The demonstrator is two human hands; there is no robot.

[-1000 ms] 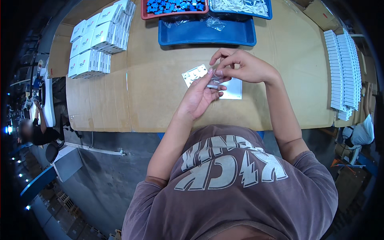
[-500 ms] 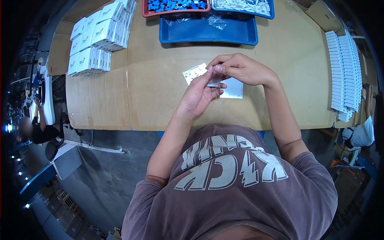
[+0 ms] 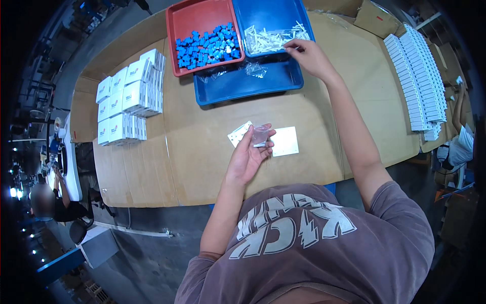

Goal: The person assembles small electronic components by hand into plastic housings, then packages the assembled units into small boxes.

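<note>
My left hand (image 3: 247,161) is closed on a small clear plastic bag (image 3: 260,134) above the near middle of the table. Something whitish shows at the bag's lower end, too small to name. Beneath and beside this hand lie a white card with small marks (image 3: 236,135) and a plain white square sheet (image 3: 287,141). My right hand (image 3: 310,57) reaches far forward to the near right edge of a blue tray (image 3: 271,11) of slim white plastic pieces (image 3: 268,40). Its fingertips are pinched together beside those pieces; what they hold, if anything, cannot be made out.
A red tray (image 3: 198,20) of small blue plastic parts (image 3: 207,48) adjoins on the left. Nearer stands a lower blue tray (image 3: 248,90) with crumpled clear plastic. White boxes (image 3: 124,96) are stacked left, more (image 3: 412,83) right. Another person (image 3: 48,200) sits far left.
My right hand has left the bag and moved forward to the tray of white pieces. My left hand keeps the bag. The view has shifted, showing more of the trays.
</note>
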